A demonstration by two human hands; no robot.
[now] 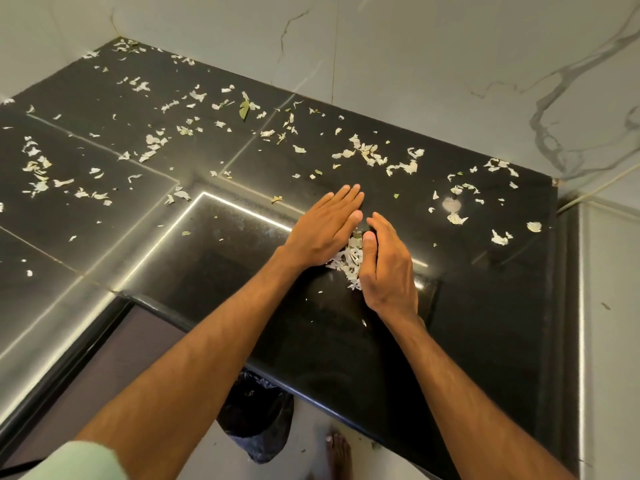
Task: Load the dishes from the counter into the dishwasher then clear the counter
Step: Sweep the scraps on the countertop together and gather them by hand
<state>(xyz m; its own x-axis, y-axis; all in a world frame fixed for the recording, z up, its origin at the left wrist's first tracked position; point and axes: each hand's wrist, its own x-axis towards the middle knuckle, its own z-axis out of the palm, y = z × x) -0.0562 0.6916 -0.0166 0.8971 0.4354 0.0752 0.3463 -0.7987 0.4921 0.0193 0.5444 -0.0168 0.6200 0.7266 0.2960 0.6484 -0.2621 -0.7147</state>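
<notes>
- The counter (485, 306) is a glossy black stone slab that reflects strip lights. It runs into a corner of pale, grey-veined marble wall (415, 64).
- A small pile of scraps (350, 259) lies on the counter near its front edge, between the two hands. It is made of thin, papery white flakes, with a few green bits at its far end.
- The left hand (318, 233) lies palm down on the counter. Its fingers are straight and close together, and its inner edge touches the left side of the pile. It holds nothing.
- The right hand (388, 268) stands on its edge against the right side of the pile. Its fingers are gently curved and close together, its thumb is laid along the flakes, and nothing is gripped.
- The fingertips of the two hands come close together beyond the pile, so they enclose it on three sides.
- Loose scattered flakes (370, 155) of the same white, curled kind cover most of the rest of the counter, thickest toward the back and the left.
- A single green leaf (244, 109) lies among them near the back wall.
- A black bin bag (256, 417) sits on the floor below the counter's front edge, with a bare foot (338, 452) near it.
- A pale sleeve (79, 459) shows at the lower left.
</notes>
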